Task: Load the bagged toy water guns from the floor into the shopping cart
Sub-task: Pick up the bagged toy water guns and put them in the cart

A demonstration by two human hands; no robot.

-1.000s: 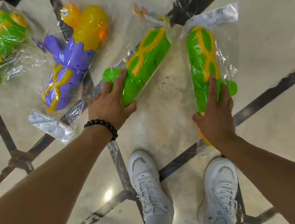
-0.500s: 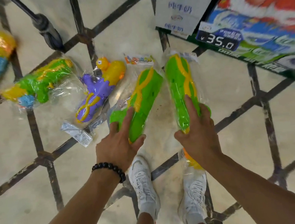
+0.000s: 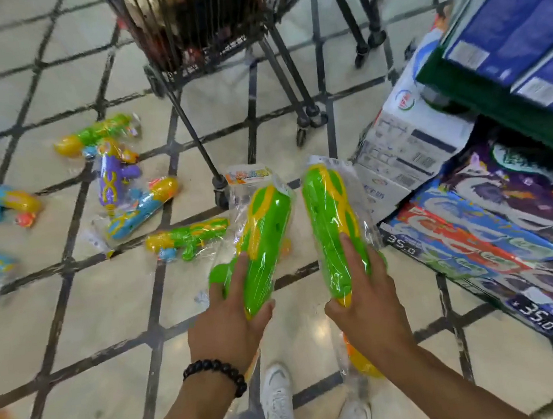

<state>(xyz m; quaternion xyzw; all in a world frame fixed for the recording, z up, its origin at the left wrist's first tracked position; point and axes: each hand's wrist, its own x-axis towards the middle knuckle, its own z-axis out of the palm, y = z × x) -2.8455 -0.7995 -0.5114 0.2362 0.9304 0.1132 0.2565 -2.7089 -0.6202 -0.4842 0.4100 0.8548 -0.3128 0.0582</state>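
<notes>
The left hand (image 3: pixel 226 313) grips the rear end of a bagged green-and-yellow water gun (image 3: pixel 265 241), fingers laid along its side and thumb curled under it. Just to its right, the right hand (image 3: pixel 368 297) holds a second bagged green water gun (image 3: pixel 334 227) the same way, with the orange-and-yellow end of that toy hanging below the wrist. Both guns are lifted off the floor (image 3: pixel 84 320) and point away from the person. Beyond the fingertips stands the wire shopping cart (image 3: pixel 213 34). Left of the left hand, more bagged water guns (image 3: pixel 128 191) lie scattered on the tiles. Right of the right hand are stacked boxed toys (image 3: pixel 499 239).
</notes>
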